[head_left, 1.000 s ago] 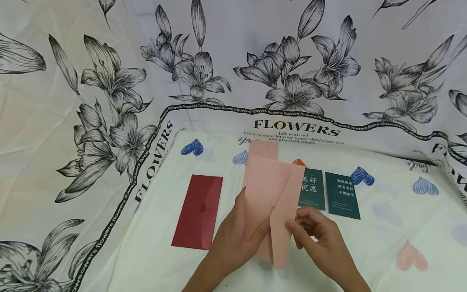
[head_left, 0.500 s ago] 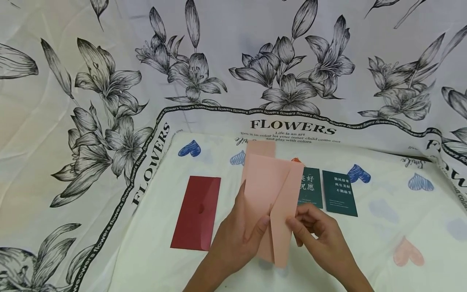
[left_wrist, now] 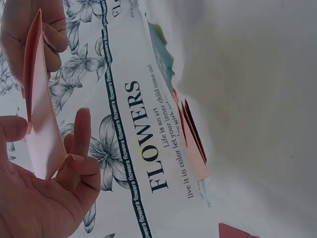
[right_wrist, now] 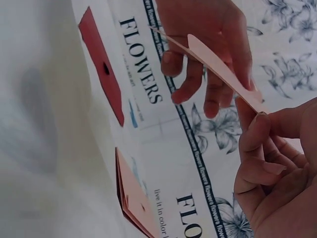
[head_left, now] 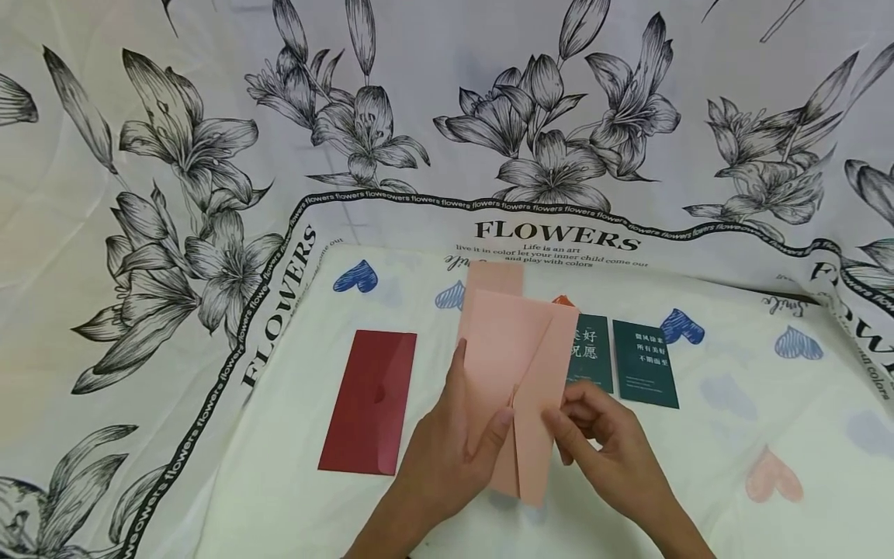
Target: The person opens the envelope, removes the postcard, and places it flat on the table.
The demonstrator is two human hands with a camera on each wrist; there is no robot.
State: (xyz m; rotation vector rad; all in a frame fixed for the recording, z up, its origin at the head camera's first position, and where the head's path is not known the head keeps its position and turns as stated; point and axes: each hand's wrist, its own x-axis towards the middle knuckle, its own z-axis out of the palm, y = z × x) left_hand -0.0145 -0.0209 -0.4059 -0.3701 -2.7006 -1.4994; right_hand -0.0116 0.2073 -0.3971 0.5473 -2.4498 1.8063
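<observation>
A pink envelope (head_left: 504, 349) is held up off the table between both hands, its pointed flap folded over toward the left. My left hand (head_left: 454, 442) grips its left side, thumb on the face near the flap's edge and fingers behind. At the right edge, my right hand (head_left: 608, 450) pinches the envelope between thumb and fingers. In the left wrist view, the envelope (left_wrist: 44, 144) is seen nearly edge-on with a narrow gap along one side. Behind it in the head view, more pink paper (head_left: 494, 276) lies on the table, mostly covered.
A dark red envelope (head_left: 368, 404) lies left of the hands. Two dark green cards with white writing, a partly covered one (head_left: 594, 365) and a fully visible one (head_left: 646, 373), lie to the right. The heart-printed cloth (head_left: 726, 481) meets a flower-printed cloth (head_left: 559, 116) at the back.
The head view has shifted slightly, so everything sits a little further left and higher in it. Both hands keep nearly the same hold on the pink envelope.
</observation>
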